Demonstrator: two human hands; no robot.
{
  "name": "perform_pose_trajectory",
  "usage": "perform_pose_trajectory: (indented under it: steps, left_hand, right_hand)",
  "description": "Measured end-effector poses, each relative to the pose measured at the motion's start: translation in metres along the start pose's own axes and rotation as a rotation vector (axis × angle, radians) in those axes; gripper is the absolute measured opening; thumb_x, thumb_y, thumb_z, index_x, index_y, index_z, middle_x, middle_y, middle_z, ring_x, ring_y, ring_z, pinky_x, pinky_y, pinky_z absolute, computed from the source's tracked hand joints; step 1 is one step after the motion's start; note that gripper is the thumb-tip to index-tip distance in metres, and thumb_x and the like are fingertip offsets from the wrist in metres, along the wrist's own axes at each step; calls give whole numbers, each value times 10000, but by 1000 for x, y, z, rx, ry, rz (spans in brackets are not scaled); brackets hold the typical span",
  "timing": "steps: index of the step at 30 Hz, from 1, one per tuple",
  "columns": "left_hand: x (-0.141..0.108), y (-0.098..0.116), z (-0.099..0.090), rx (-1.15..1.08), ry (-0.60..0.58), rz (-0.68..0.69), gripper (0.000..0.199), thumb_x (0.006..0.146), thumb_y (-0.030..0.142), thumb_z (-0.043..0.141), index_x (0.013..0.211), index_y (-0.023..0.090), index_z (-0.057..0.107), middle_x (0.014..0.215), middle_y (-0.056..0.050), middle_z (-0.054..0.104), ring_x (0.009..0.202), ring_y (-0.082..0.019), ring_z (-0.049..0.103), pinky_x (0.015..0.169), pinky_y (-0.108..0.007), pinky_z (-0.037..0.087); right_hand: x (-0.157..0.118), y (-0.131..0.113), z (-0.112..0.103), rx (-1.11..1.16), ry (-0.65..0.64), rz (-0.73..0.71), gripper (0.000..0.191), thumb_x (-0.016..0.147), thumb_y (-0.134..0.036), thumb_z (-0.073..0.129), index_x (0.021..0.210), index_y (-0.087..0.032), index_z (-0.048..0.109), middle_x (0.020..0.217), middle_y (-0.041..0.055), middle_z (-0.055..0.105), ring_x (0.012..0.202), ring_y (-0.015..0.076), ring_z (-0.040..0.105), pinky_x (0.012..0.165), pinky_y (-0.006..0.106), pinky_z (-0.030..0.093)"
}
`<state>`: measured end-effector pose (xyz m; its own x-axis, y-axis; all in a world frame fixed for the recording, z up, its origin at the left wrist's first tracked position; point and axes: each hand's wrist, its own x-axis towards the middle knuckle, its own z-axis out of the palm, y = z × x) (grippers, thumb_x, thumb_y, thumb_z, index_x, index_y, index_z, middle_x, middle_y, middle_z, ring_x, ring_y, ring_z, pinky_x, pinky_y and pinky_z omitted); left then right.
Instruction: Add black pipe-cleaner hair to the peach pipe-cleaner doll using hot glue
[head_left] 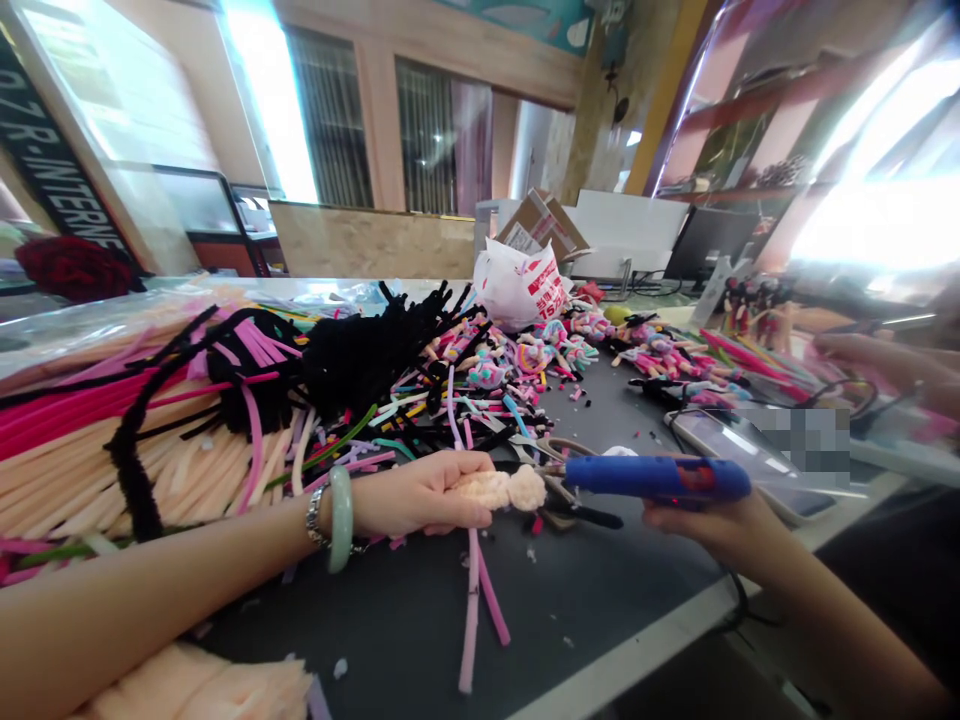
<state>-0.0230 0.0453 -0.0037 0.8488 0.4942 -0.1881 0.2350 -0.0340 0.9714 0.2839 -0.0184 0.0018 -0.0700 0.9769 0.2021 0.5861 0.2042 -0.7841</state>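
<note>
My left hand (427,490), with a green bangle (340,518) at its wrist, pinches a cream fuzzy figure (499,489) with a rounded end pointing right. Two pink stems (471,610) hang down below that hand. My right hand (701,520) is wrapped round the handle of a blue glue gun (652,478). The gun lies level, and its nozzle is close to the rounded end of the figure; whether they touch cannot be made out. Scissors lie on the table just behind the nozzle, partly hidden.
Bundles of cream, pink and black fuzzy stems (172,440) cover the left side. Small colourful dolls (532,350) lie behind the hands, near a white plastic bag (517,285). A tablet (765,455) lies at the right. Another person's hand (877,360) is beyond it.
</note>
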Motion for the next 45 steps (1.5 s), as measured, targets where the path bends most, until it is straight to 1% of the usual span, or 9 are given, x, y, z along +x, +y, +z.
perform_pose_trajectory:
  steps: [7, 12, 17, 22, 29, 35, 37, 41, 45]
  left_hand:
    - [-1, -4, -2, 8, 25, 27, 386, 716, 393, 714, 938, 168, 493, 738, 55, 434, 557, -59, 350, 472, -182, 246]
    - [0, -6, -1, -86, 39, 45, 402, 637, 344, 774, 857, 160, 493, 757, 46, 467, 658, -84, 408, 582, -190, 313]
    - [0, -8, -1, -115, 28, 52, 383, 634, 317, 779, 849, 157, 505, 738, 49, 482, 664, -87, 427, 599, -191, 328]
    - [1, -13, -3, -148, 29, 32, 390, 646, 317, 782, 876, 158, 509, 779, 39, 505, 669, -84, 440, 600, -194, 322]
    - [1, -13, -2, -246, 18, 44, 405, 629, 287, 800, 880, 144, 517, 794, 33, 535, 686, -79, 475, 621, -184, 343]
    - [1, -13, -2, -257, -2, 71, 404, 624, 264, 810, 891, 148, 529, 851, 13, 587, 752, -102, 528, 695, -208, 387]
    - [1, -14, -3, -238, -2, 80, 386, 635, 260, 805, 885, 153, 531, 856, 13, 593, 761, -106, 533, 705, -213, 391]
    - [1, -15, -5, -210, 2, 85, 378, 641, 247, 801, 889, 152, 532, 833, 20, 584, 751, -104, 526, 696, -208, 386]
    - [1, -15, -5, -213, 2, 82, 374, 638, 250, 803, 872, 148, 529, 802, 27, 574, 728, -97, 518, 677, -200, 382]
  right_hand:
    - [0, -1, 2, 53, -5, -17, 289, 560, -446, 785, 640, -197, 661, 537, -1, 608, 568, 215, 602, 598, 343, 523]
    - [-5, -9, 7, 141, 30, 57, 414, 481, -474, 822, 748, -193, 677, 580, 1, 631, 573, 223, 604, 611, 359, 515]
    - [-7, -12, 12, 201, 44, 92, 486, 444, -464, 847, 810, -187, 689, 585, 5, 636, 591, 229, 611, 643, 374, 517]
    - [-8, -13, 14, 221, 41, 92, 452, 440, -430, 856, 795, -197, 701, 582, 3, 630, 590, 221, 599, 644, 368, 512]
    - [-6, -18, 11, 252, -129, 43, 352, 539, -369, 816, 818, -180, 712, 571, -5, 603, 537, 169, 551, 550, 287, 481]
    - [-2, -8, 2, 255, -269, -70, 319, 554, -341, 831, 807, -177, 726, 603, -6, 612, 543, 135, 534, 528, 230, 452]
    - [-3, -3, 2, 294, -242, -27, 363, 525, -349, 847, 823, -183, 723, 580, -12, 615, 524, 134, 536, 513, 230, 448]
    - [-7, -1, 7, 368, -29, 138, 475, 432, -343, 881, 847, -205, 696, 590, -18, 664, 546, 157, 582, 575, 260, 472]
    - [-9, -6, 12, 303, 27, 141, 443, 416, -346, 879, 784, -194, 685, 550, -17, 653, 532, 166, 570, 585, 283, 462]
